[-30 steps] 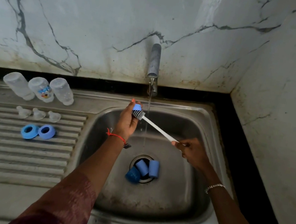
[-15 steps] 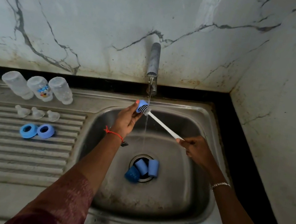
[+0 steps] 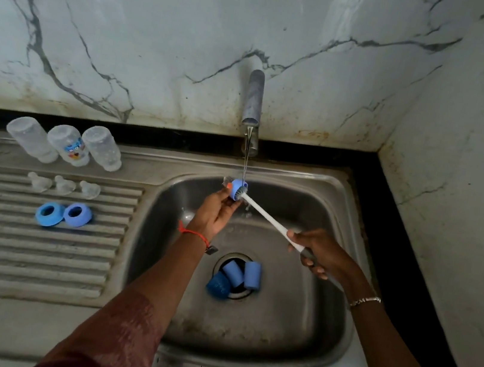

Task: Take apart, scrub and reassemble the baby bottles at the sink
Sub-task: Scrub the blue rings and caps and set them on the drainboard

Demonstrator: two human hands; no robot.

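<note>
With our left hand (image 3: 214,210) we pinched the blue ring (image 3: 236,189) by its rim under the tap (image 3: 253,100) stream, above the sink (image 3: 293,316), so the brush (image 3: 264,215), its handle gripped in our curled right hand (image 3: 323,253), could pass through and rinse.

Left hand (image 3: 214,210): is pinching a blue collar (image 3: 236,189) under the stream from the running tap (image 3: 253,100).
Right hand (image 3: 317,251): is gripping the white brush (image 3: 264,215), its bristles poking through the collar.
Sink (image 3: 293,316): is holding three blue caps (image 3: 252,275) at the drain.
Drainboard (image 3: 20,250): is carrying three clear bottles (image 3: 68,144), three teats (image 3: 64,185) and two blue rings (image 3: 77,214), in rows.
</note>
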